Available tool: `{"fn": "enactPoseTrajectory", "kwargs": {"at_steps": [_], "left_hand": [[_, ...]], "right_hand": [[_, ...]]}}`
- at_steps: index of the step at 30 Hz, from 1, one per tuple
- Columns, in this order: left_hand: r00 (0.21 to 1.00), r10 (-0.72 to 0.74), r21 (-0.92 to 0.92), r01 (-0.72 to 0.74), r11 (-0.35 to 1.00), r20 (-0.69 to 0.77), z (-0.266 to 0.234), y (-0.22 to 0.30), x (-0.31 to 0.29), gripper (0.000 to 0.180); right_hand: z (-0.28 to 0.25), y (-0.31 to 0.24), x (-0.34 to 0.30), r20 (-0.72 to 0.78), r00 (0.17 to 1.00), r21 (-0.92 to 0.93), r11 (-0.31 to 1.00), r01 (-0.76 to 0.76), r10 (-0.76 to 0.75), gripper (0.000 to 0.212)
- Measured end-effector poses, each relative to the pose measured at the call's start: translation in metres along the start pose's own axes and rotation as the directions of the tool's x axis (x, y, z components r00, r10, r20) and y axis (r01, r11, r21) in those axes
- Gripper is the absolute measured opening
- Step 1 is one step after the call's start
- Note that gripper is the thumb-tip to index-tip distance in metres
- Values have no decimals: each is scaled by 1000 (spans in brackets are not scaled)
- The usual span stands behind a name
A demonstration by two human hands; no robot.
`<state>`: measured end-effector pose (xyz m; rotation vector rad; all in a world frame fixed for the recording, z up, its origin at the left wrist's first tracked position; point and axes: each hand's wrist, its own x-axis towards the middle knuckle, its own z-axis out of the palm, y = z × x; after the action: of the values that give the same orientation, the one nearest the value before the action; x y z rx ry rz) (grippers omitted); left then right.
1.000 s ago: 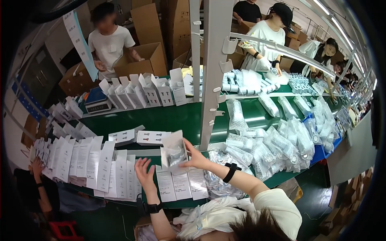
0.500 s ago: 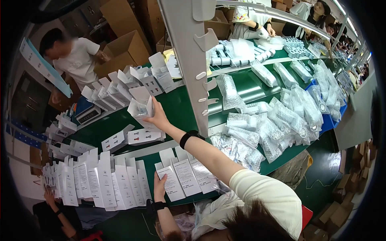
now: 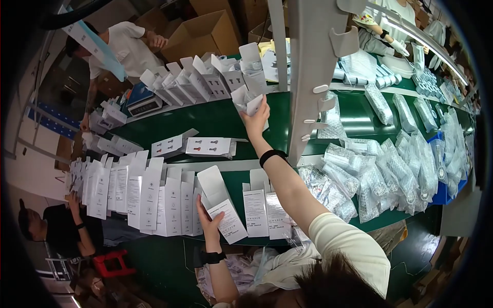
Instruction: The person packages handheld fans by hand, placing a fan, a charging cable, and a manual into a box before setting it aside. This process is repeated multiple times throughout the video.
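My right hand (image 3: 256, 122) reaches far across the bench, fingers closed round a small white open-topped carton (image 3: 245, 100) with its flaps up. That carton is just in front of the right end of the far row of open cartons (image 3: 197, 82). Near the front edge, my left hand (image 3: 209, 224) grips another white carton (image 3: 229, 224), tilted, its large flap raised and printed side facing me. It stands between a long near row of white cartons (image 3: 149, 197) on the left and two upright printed cartons (image 3: 262, 213) on the right.
A grey metal post (image 3: 310, 77) rises beside my right forearm. Bubble-wrapped parts (image 3: 377, 174) heap on the right, by a blue bin (image 3: 442, 192). Two cartons (image 3: 208, 147) lie mid-bench on the green surface (image 3: 205, 115). Co-workers stand at the far side and lower left.
The view has shifted. My right hand has carried its carton away from the two lying cartons, toward the far row's right end. My left hand's carton has tilted and parted from its neighbours.
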<state>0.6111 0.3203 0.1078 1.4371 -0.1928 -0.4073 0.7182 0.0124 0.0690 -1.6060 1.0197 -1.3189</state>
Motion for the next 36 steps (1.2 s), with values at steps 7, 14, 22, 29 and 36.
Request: {"fn": "enactPoseTrajectory", "kwargs": {"at_steps": [7,14,22,29,36], "left_hand": [[971,239,329,-226,917,3,-3,10,-3,91],[883,440,744,-402,534,162,13,23,5,80],[950,247,644,-312,699,192,19,-7,4,69],[801,599,683,-447,578,16,-12,-63,-22,70],[711,694,726,-536,430,114,-17,-94,-54,67]], "right_hand": [[-13,3,-35,110,966,-102,969,-223,234,99],[-196,-84,-69,529,780,486,873,43,-333,14],[-242,-3,65,-25,987,127,979,160,-158,10],[-214,-128,-63,121,652,660,552,510,-748,10],[16,-65,-122,761,580,-252,690,678,-292,73]]}}
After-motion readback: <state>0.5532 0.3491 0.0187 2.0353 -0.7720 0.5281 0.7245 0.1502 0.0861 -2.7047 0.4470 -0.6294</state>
